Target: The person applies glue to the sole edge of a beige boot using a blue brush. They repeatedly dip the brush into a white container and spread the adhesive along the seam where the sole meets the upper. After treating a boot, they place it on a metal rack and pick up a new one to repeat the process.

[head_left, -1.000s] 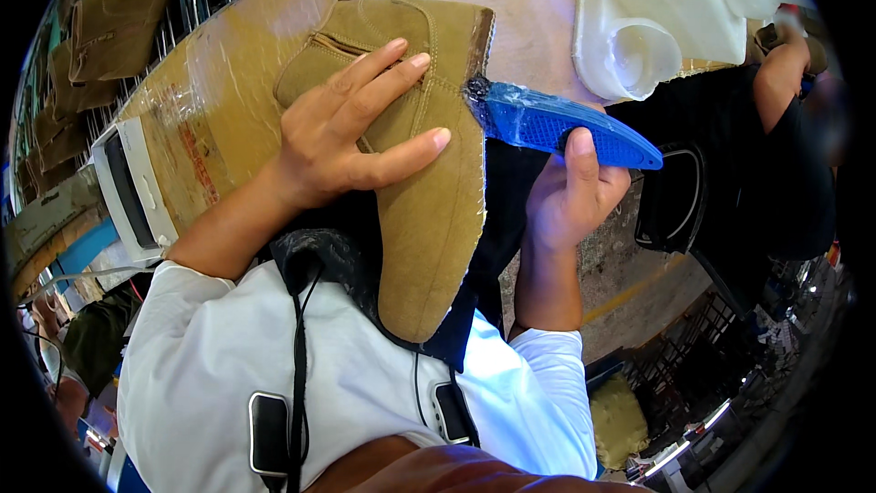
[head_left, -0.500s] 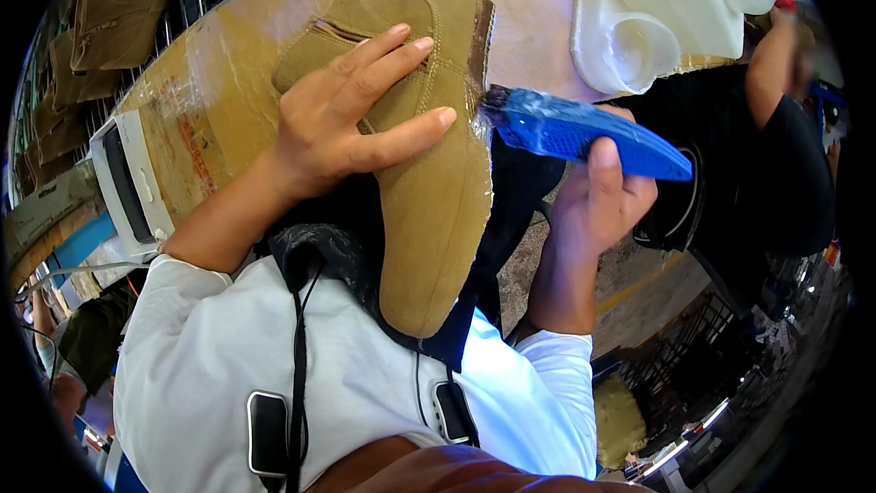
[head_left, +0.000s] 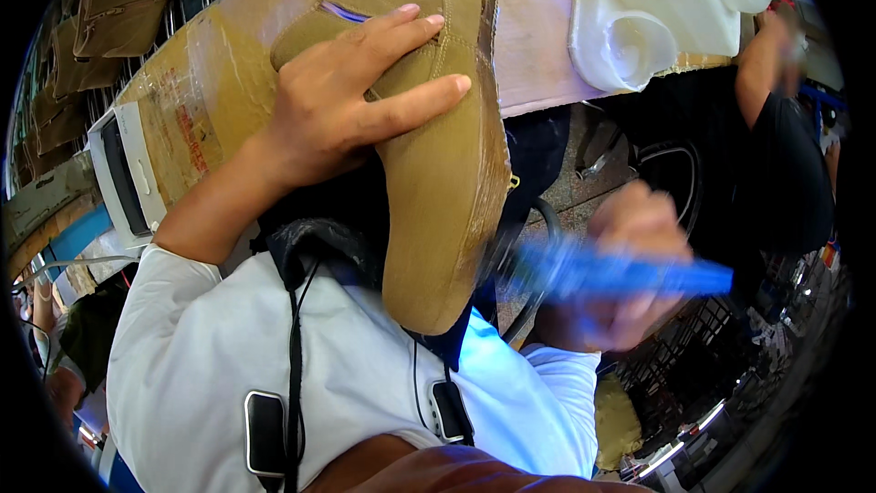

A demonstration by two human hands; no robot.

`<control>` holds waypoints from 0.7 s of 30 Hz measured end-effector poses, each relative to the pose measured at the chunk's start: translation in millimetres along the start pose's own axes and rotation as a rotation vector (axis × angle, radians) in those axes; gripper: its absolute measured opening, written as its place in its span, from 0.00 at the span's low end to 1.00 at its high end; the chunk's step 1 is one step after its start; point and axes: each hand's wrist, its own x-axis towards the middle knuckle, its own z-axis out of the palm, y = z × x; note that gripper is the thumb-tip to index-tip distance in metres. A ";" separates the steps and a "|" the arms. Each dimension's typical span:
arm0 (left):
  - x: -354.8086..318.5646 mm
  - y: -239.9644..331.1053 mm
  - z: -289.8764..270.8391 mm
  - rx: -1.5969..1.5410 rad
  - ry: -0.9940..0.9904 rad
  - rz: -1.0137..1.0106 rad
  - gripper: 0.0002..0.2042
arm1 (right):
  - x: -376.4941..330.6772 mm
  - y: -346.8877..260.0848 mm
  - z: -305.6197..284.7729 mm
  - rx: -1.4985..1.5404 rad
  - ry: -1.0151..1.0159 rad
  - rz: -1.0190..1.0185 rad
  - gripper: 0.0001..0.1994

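Note:
A tan suede boot [head_left: 436, 210] lies on its side across the table's near edge, its shaft farther off and its toe close to my body. My left hand [head_left: 333, 96] grips it near the ankle, two fingertips by the seam and the thumb lower on its side. In my right hand [head_left: 643, 228], smeared by motion, is a blue-handled brush [head_left: 584, 271]. The brush's dark bristles are at the sole-side edge near the toe, too blurred to tell if they touch. A glossy, wet-looking strip runs along that edge.
A translucent white plastic container [head_left: 675, 9] with a round cup-like opening stands on the cardboard-covered table [head_left: 538, 27] at far right. More tan boots [head_left: 119, 9] sit on a rack at far left. A white box-like object [head_left: 128, 178] is near my left arm. Another person's arm [head_left: 762, 64] shows at right.
My right hand has swept the brush from the heel area down along the boot's edge towards the toe. The boot has tilted slightly, showing more of its glossy edge. My left hand keeps its grip.

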 end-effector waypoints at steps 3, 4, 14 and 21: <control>5.9 1.5 -2.8 -0.018 -0.026 -0.019 0.22 | 6.8 9.1 -1.3 -0.187 0.185 0.074 0.21; 8.2 1.4 -3.8 -0.033 -0.035 -0.013 0.23 | 6.3 8.0 -1.1 -0.196 0.145 0.022 0.20; 28.2 3.6 -17.9 -0.063 -0.186 -0.067 0.24 | -2.3 -13.4 9.8 0.146 0.138 -0.218 0.14; 36.9 8.1 -20.0 -0.096 -0.163 -0.162 0.26 | -26.5 20.8 22.3 -0.656 0.243 -0.559 0.16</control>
